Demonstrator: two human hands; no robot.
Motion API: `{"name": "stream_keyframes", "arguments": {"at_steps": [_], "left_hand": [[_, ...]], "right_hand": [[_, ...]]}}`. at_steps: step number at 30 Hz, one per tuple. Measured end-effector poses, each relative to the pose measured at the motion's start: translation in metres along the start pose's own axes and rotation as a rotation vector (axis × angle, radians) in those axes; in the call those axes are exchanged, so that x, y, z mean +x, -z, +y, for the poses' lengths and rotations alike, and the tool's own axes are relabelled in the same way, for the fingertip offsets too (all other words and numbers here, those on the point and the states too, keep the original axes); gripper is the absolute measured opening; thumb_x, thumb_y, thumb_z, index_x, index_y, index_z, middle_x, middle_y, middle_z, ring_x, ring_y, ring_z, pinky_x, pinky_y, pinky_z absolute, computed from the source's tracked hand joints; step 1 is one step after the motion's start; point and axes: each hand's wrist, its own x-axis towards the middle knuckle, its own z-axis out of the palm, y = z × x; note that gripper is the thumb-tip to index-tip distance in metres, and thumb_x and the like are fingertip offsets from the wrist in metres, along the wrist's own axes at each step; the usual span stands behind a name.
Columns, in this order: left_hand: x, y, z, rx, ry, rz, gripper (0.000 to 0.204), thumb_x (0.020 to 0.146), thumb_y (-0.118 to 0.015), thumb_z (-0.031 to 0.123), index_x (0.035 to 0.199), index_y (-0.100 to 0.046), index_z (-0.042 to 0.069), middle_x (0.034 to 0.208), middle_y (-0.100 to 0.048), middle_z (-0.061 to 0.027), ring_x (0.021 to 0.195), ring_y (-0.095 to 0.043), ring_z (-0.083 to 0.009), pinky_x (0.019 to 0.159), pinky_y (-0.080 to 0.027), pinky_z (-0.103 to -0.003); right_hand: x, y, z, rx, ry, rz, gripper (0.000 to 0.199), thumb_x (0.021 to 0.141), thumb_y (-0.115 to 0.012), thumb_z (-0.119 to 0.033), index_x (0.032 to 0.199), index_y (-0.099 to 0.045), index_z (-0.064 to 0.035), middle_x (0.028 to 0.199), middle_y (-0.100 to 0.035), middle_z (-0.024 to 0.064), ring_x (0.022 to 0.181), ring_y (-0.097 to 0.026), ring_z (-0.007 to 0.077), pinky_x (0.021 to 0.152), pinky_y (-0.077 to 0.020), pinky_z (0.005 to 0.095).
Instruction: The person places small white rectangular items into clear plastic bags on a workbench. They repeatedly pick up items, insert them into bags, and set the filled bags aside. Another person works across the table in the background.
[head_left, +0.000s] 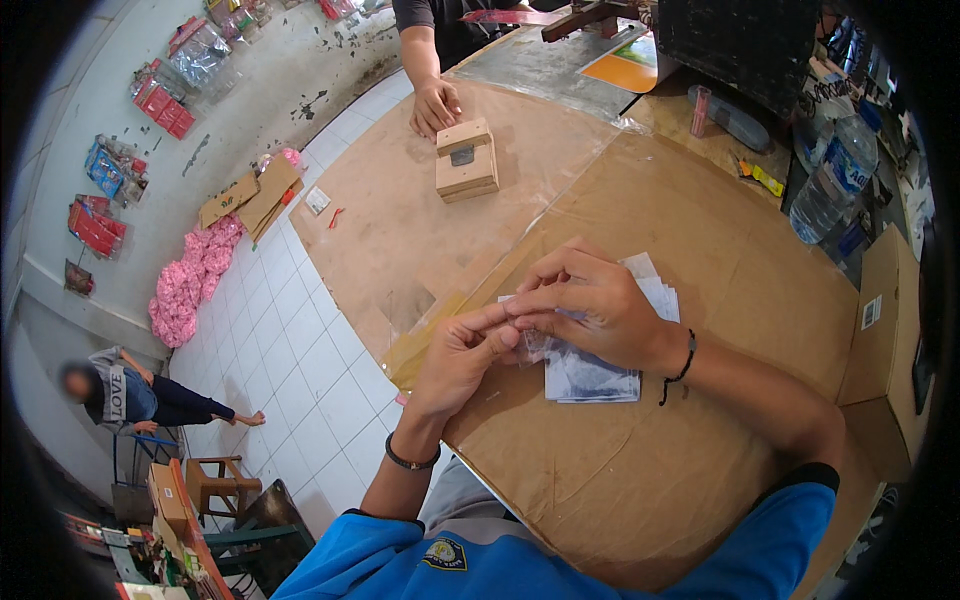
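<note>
Your cardboard-covered tabletop [640,470] carries a brown box [880,330] with a white label at its right edge, then a wooden block [467,160] beside another person's hand [435,105]. Nearer you lies a stack of small clear packets [590,375]. Your left hand [460,355] and right hand [590,310] meet above it, fingers pinched narrow on one clear packet [535,340].

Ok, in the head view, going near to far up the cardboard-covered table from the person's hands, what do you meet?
Stack of small clear bags under the right hand → small wooden box → another person's hand → orange sheet.
</note>
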Motion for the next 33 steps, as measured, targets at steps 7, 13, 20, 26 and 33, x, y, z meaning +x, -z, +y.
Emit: {"name": "stream_keyframes", "arguments": {"at_steps": [7, 13, 20, 26, 33], "left_hand": [[-0.0010, 0.0019, 0.0013, 0.143, 0.016, 0.023, 0.042, 0.102, -0.063, 0.016, 0.141, -0.057, 0.001, 0.120, -0.070, -0.0068, 0.104, -0.068, -0.0139, 0.089, -0.057, -0.028], [-0.0016, -0.0024, 0.0065, 0.019, 0.036, -0.002, 0.042, 0.102, -0.063, 0.017, 0.141, -0.057, 0.001, 0.121, -0.070, -0.0076, 0.103, -0.069, -0.0146, 0.090, -0.057, -0.029], [-0.0016, 0.0021, 0.0033, 0.059, 0.032, -0.014, 0.042, 0.102, -0.063, 0.017, 0.141, -0.057, 0.001, 0.123, -0.069, -0.0083, 0.103, -0.069, -0.0163, 0.091, -0.057, -0.030], [-0.0016, -0.0028, 0.0058, -0.037, 0.008, -0.037, 0.041, 0.102, -0.062, 0.018, 0.140, -0.058, 0.001, 0.123, -0.069, -0.0090, 0.102, -0.069, -0.0157, 0.090, -0.057, -0.029], [-0.0013, -0.0010, 0.0042, -0.007, 0.012, -0.023, 0.042, 0.102, -0.063, 0.018, 0.140, -0.058, 0.000, 0.124, -0.069, -0.0100, 0.101, -0.070, -0.0161, 0.089, -0.058, -0.028]], "right_hand": [[0.0009, 0.0011, 0.0000, -0.014, 0.013, -0.022, 0.024, 0.080, -0.080, -0.013, 0.102, -0.074, -0.0086, 0.100, -0.066, 0.0064, 0.092, -0.061, 0.0258, 0.081, -0.0514, 0.0373], [-0.0001, -0.0015, -0.0011, -0.017, -0.012, -0.021, 0.027, 0.080, -0.080, -0.015, 0.105, -0.075, -0.0093, 0.099, -0.065, 0.0065, 0.092, -0.061, 0.0258, 0.079, -0.0517, 0.0368], [0.0007, 0.0006, -0.0022, -0.006, -0.031, -0.034, 0.025, 0.080, -0.081, -0.015, 0.104, -0.076, -0.0096, 0.100, -0.065, 0.0061, 0.091, -0.062, 0.0252, 0.078, -0.0523, 0.0367], [0.0011, 0.0009, -0.0019, -0.009, -0.017, -0.026, 0.022, 0.079, -0.081, -0.015, 0.099, -0.076, -0.0093, 0.099, -0.065, 0.0058, 0.091, -0.062, 0.0243, 0.077, -0.0528, 0.0355], [0.0015, 0.0003, -0.0024, -0.027, -0.013, -0.010, 0.023, 0.079, -0.081, -0.015, 0.100, -0.076, -0.0104, 0.098, -0.065, 0.0055, 0.090, -0.062, 0.0242, 0.077, -0.0528, 0.0354]]}}
